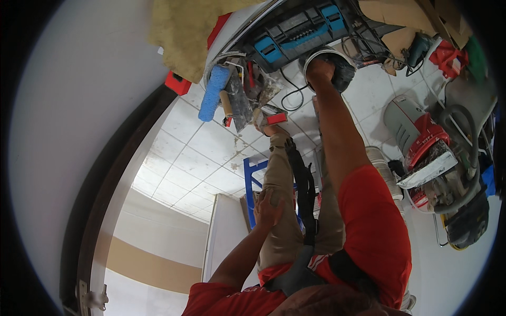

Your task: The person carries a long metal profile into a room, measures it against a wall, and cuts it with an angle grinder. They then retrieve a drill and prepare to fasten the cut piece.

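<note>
Reaching forward from the red sleeve [377, 210], the right arm places the right hand [320, 68] inside the mouth of the bucket [345, 75]. The bucket has a pale rim and a dark interior; it is located on the tiled floor [184, 126], just beside the black-and-blue toolbox [298, 36]. The fingers of the right hand are hidden within the bucket — whether they grip anything cannot be determined.

The left hand [268, 208] rests on the left leg of the beige trousers [276, 174], palm down, fingers spread, holding no object. A blue metal frame [247, 176] stands near it, partly behind the leg. A black strap [303, 184] hangs between the legs.

To the left of the bucket, a black cable [287, 100] curves across the tiles. Further left lies a group of hand tools: a paint roller with a blue sleeve [213, 94] and, next to it, a flat-bladed tool with a tan handle [226, 103].

To the right, well apart from the bucket, lies a grey-and-red drum-shaped machine [403, 124] — a grey hose [473, 152] bends beside it. A tan cloth [182, 37] occupies the upper left.
</note>
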The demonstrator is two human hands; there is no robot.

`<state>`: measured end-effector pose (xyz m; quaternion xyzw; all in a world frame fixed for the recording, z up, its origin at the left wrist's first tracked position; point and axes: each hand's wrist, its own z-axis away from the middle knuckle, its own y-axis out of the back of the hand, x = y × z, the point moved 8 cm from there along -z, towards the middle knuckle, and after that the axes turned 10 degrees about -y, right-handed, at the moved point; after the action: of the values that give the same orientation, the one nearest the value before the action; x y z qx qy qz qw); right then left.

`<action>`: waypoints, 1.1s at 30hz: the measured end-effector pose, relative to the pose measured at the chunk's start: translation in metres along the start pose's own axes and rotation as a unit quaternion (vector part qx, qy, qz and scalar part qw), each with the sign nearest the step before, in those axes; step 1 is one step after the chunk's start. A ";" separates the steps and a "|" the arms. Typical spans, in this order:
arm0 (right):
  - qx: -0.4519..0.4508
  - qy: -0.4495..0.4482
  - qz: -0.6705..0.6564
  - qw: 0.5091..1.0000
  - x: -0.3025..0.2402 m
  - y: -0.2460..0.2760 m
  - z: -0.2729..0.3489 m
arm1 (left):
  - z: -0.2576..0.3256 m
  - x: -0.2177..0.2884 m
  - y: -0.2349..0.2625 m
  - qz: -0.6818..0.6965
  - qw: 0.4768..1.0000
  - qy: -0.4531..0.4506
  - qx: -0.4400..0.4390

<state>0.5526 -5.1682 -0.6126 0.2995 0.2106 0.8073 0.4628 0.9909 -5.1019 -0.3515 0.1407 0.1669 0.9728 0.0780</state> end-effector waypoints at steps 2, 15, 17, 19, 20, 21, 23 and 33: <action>0.029 0.006 0.002 1.000 0.002 0.004 0.006 | 0.000 -0.004 -0.003 0.010 1.000 -0.009 -0.003; 0.113 -0.004 -0.202 0.973 0.064 0.075 0.031 | 0.004 0.013 0.005 -0.005 0.999 -0.022 0.042; 0.005 -0.024 -0.319 0.948 0.084 0.066 0.037 | 0.005 0.018 0.006 0.002 0.999 -0.013 0.041; -0.101 -0.092 -0.499 0.856 0.099 0.073 0.073 | 0.008 0.015 0.000 0.002 0.998 -0.027 0.052; -0.115 -0.083 -0.554 0.820 0.110 0.064 0.078 | 0.010 0.015 -0.002 0.000 0.998 -0.036 0.058; -0.128 -0.071 -0.608 0.780 0.120 0.057 0.087 | 0.012 0.015 -0.005 0.001 0.999 -0.022 0.049; -0.152 -0.042 -0.661 0.733 0.140 0.057 0.119 | 0.016 0.019 -0.005 0.003 0.999 0.004 0.034; -0.520 0.162 -0.604 0.582 0.152 0.150 0.407 | 0.096 0.124 0.078 0.349 0.912 -0.170 0.133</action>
<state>0.6763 -5.0820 -0.1784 -0.3246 -0.0418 0.3482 0.8784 0.8940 -5.1203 -0.2067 0.3619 0.2189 0.8684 -0.2587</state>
